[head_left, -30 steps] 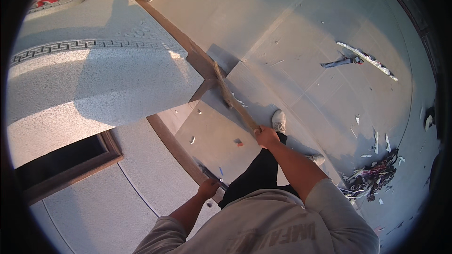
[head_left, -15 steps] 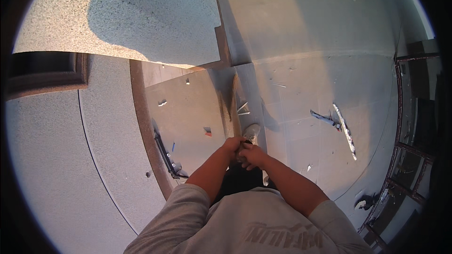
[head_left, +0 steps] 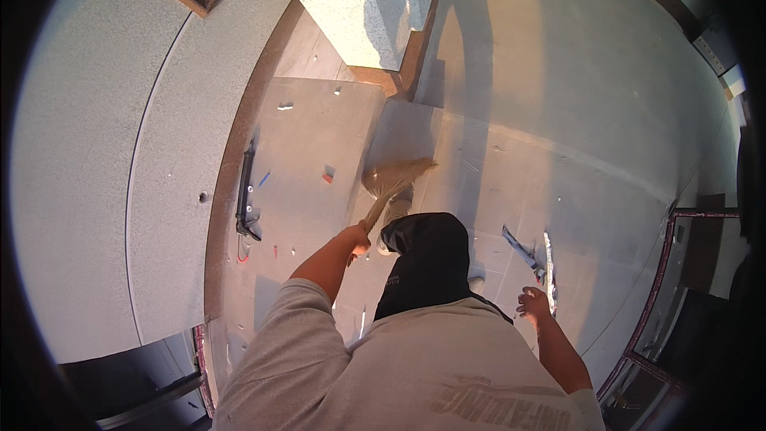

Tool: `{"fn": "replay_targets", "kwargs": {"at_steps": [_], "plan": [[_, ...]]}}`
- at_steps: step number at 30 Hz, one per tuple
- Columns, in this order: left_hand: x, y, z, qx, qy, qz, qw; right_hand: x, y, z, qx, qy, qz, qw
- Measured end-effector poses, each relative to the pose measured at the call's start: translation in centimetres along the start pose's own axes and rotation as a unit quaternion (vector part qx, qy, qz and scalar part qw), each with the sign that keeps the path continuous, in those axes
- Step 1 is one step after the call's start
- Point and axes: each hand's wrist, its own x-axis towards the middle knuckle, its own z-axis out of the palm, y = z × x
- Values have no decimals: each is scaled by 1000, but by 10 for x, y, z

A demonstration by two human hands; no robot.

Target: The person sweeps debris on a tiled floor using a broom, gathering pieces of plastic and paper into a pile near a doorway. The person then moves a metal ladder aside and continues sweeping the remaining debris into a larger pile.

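My left hand (head_left: 355,238) grips the handle of a straw broom (head_left: 392,183) whose bristles fan out on the paved floor just ahead of my shoe (head_left: 396,211). My right hand (head_left: 533,303) hangs free at my side with its fingers spread and nothing in it. It hovers close to a strip of torn paper and dark debris (head_left: 536,254) lying on the tiles. Small bits of litter (head_left: 328,173) are scattered over the lighter slab to the left of the broom.
A speckled stone block (head_left: 359,0) with a brown base stands ahead. A dark elongated object (head_left: 246,191) lies along the brown curb at the left. A curved grey stone surface (head_left: 104,191) fills the left side. A dark framed doorway (head_left: 686,271) is at the right.
My right hand has let go of the broom and dropped to my side. Only the left hand holds the handle now, and the view has swung round as I turned.
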Motion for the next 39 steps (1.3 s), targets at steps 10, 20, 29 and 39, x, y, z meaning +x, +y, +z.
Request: {"fn": "replay_targets", "kwargs": {"at_steps": [10, 20, 29, 39], "plan": [[-149, -342, 335, 248, -276, 28, 928, -64, 191, -241, 75, 139, 140, 977], [-323, -243, 79, -310, -94, -161, 932, -34, 31, -90, -1, 17, 0, 1000], [-140, -125, -203, -241, 269, 46, 931, 14, -197, -52, -81, 94, -119, 985], [219, -126, -397, -354, 287, -85, 886, 7, -239, -25, -96, 80, -33, 992]]}}
